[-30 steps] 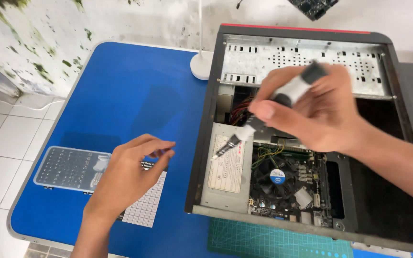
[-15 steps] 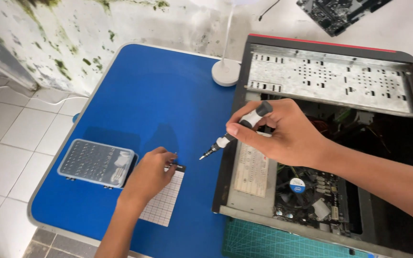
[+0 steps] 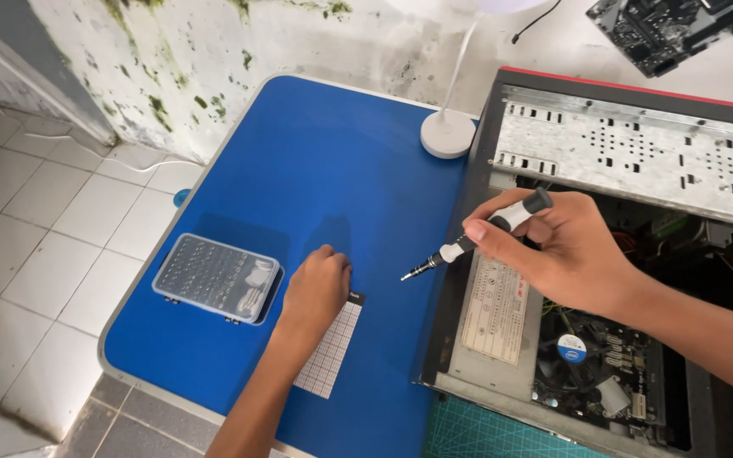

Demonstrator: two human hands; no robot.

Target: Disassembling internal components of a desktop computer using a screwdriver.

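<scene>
My right hand point(image 3: 566, 250) holds a small grey and white screwdriver point(image 3: 478, 235), its tip pointing down-left over the left wall of an open computer case point(image 3: 629, 153). The case lies on its side, showing a power supply label point(image 3: 494, 309) and a cooler fan point(image 3: 572, 348). My left hand point(image 3: 316, 288) rests curled, knuckles up, on the top end of a white gridded mat point(image 3: 330, 352) on the blue table point(image 3: 316, 161). Whether it holds anything I cannot see. A clear bit-set box point(image 3: 216, 277) lies just left of that hand.
A white lamp base point(image 3: 447, 133) with a thin stem stands by the case's far left corner. A green cutting mat point(image 3: 485, 437) shows at the near edge. A circuit board point(image 3: 663, 25) lies at the top right. Tiled floor lies left, a stained wall behind.
My right hand has lifted the screwdriver out of the case and swung it left over the case wall. My left hand has curled up on the mat. The view shifted left.
</scene>
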